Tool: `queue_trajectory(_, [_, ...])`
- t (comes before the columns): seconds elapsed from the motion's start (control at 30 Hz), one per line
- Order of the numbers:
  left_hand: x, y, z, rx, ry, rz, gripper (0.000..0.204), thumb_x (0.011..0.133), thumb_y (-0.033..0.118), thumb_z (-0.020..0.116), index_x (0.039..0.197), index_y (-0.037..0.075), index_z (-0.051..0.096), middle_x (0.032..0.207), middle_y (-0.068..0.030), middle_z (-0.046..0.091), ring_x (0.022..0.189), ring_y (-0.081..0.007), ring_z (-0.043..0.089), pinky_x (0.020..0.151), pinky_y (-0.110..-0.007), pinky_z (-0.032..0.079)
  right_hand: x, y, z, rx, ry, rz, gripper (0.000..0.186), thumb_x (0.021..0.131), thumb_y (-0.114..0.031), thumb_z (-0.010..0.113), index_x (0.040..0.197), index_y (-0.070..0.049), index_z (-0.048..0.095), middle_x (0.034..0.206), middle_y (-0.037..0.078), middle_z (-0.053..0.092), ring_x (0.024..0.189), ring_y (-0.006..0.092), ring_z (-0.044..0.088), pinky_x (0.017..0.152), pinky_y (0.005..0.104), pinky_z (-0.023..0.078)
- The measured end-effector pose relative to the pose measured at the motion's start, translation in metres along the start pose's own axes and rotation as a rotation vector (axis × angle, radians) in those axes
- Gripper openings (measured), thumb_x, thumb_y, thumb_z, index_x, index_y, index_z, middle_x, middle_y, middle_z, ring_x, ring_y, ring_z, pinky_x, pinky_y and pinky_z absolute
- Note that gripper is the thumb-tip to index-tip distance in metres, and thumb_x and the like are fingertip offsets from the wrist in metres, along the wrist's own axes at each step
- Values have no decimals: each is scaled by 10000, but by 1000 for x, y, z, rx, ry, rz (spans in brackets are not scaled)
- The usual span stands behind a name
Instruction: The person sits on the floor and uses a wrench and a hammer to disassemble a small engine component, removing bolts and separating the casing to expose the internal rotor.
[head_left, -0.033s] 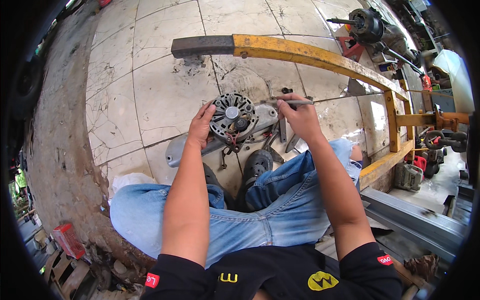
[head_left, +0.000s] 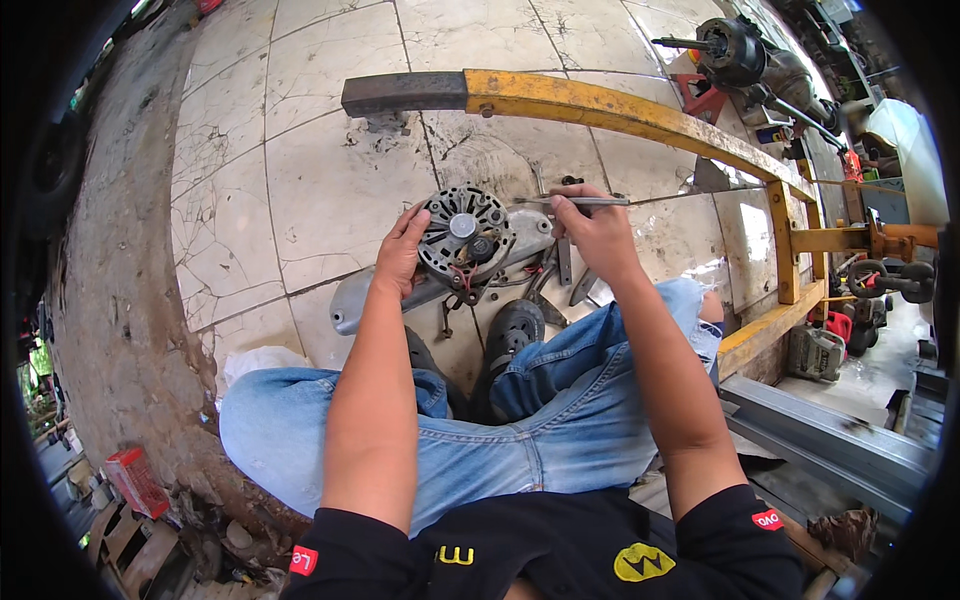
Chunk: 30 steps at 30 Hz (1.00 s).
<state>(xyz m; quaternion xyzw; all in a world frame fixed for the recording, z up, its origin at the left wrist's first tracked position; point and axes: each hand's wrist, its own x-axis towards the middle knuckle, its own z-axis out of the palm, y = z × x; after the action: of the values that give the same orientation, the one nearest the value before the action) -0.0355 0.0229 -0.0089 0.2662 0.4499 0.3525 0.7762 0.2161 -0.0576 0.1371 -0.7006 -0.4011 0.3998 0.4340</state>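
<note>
My left hand (head_left: 402,252) grips the left rim of a round black slotted motor part (head_left: 465,235) with red wires hanging from its underside. It is held upright above a long grey metal cover (head_left: 352,298) lying on the floor. My right hand (head_left: 590,228) holds a thin metal rod-shaped tool (head_left: 575,201) horizontally, its tip pointing left toward the round part. A few flat metal tools (head_left: 566,270) lie on the tiles below my right hand. I sit on the floor in blue jeans with a black shoe (head_left: 512,330) near the parts.
A yellow metal frame (head_left: 600,108) with a dark end curves across the cracked white tiles (head_left: 330,170) and runs down the right side. Machine parts (head_left: 745,55) and red items crowd the top right. A red box (head_left: 135,480) lies at lower left.
</note>
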Motion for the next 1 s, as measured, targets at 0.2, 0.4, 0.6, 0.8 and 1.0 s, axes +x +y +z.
queue_trajectory(0.2, [6,2,-1,20,0,21,506,941,326,659,1366,77,547,1174,-71,668,995,-177,660,814,-331,550,14,17,20,4,-123,81,212,943,-169,618,1023,25,649,796,52,678,619,104,624,517,241,460])
queue_trajectory(0.4, [3,10,9,39,34,-34,501,913,334,698,1331,82,589,1273,-68,613,1135,-162,568,934,-305,470,26,24,-26,3,106,136,226,927,-178,626,971,44,636,773,83,691,577,125,621,521,250,463])
queue_trajectory(0.6, [13,2,-6,29,-41,4,539,933,331,672,1382,70,528,1225,-79,643,1040,-179,635,847,-337,537,15,9,18,115,-80,108,217,924,-170,625,957,43,638,800,91,696,591,121,618,534,258,479])
queue_trajectory(0.8, [9,1,-2,20,-8,-13,505,947,318,655,1373,74,537,1212,-75,648,1028,-181,643,834,-338,545,27,17,1,148,78,128,198,916,-149,618,934,47,632,789,101,697,547,114,591,524,272,471])
queue_trajectory(1.0, [9,7,-1,16,-58,-32,500,932,318,679,1356,80,562,1270,-83,615,1136,-180,574,926,-350,492,25,53,-5,69,83,170,210,927,-214,653,974,-11,626,786,76,692,535,74,561,470,221,429])
